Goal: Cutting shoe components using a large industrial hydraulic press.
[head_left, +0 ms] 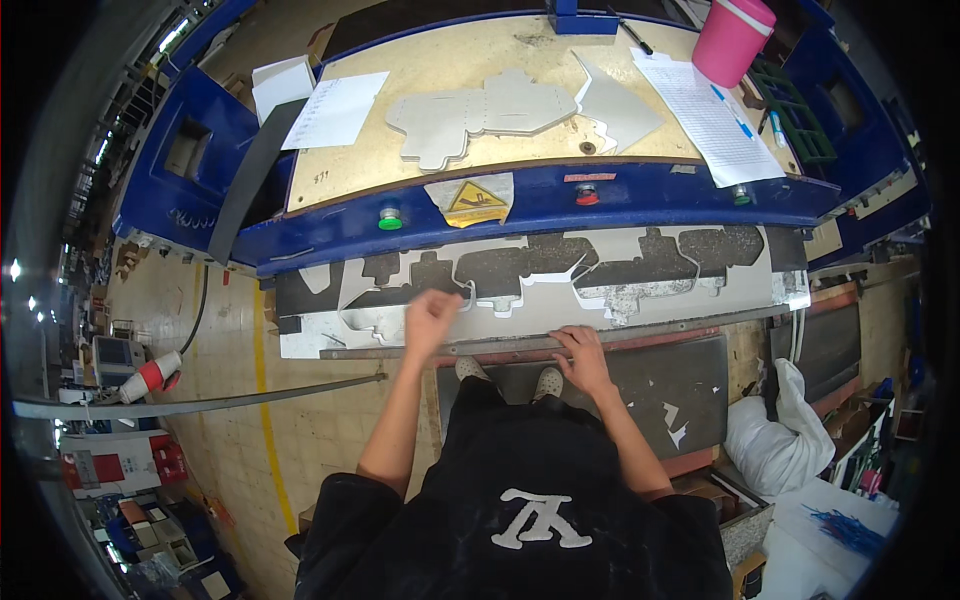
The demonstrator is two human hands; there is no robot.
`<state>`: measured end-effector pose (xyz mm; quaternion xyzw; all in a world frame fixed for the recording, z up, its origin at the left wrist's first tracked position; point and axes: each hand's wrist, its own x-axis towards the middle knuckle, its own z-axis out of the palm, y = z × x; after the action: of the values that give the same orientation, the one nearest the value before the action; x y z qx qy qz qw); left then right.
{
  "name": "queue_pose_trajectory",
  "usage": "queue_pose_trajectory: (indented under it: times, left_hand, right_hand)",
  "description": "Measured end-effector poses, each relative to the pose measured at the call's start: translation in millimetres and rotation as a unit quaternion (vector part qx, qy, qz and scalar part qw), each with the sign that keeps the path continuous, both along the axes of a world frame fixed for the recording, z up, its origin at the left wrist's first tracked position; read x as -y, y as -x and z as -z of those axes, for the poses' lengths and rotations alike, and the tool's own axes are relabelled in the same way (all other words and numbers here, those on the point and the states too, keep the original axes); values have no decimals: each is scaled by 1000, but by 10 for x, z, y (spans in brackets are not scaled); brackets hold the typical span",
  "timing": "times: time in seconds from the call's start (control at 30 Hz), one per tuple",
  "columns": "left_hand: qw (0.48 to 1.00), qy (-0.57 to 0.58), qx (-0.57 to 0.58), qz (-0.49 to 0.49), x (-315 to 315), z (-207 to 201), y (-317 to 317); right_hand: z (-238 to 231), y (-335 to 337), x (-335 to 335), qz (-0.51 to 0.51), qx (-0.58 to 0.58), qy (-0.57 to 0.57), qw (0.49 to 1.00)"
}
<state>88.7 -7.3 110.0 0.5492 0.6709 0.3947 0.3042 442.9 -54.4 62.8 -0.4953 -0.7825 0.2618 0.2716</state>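
A grey cardboard sheet with large shaped openings lies on the machine's dark, worn bed. My left hand is over the sheet's left half, its fingers curled together at a narrow strip beside an opening. Whether a bit of cardboard is pinched in them is hidden. On the metal bar along the bed's front edge rests my right hand, fingers apart and holding nothing. Behind the bed, a stack of cut grey cardboard shapes lies on the pale wooden top, with angular offcuts to its right.
The blue machine front carries a green button, a red button and a yellow warning sign. Written papers and a pink container stand on top. A metal rail juts out at left; a white sack sits at right.
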Motion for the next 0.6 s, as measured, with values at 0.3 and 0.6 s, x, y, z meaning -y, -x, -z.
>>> queue_pose_trajectory:
  times: [0.3, 0.6]
  left_hand:
    - [961, 23, -227, 158, 735, 190, -287]
    - [962, 25, -254, 96, 740, 174, -413]
  right_hand:
    - [-207, 31, 39, 6, 19, 6, 1000]
    - [-104, 169, -127, 36, 91, 54, 994]
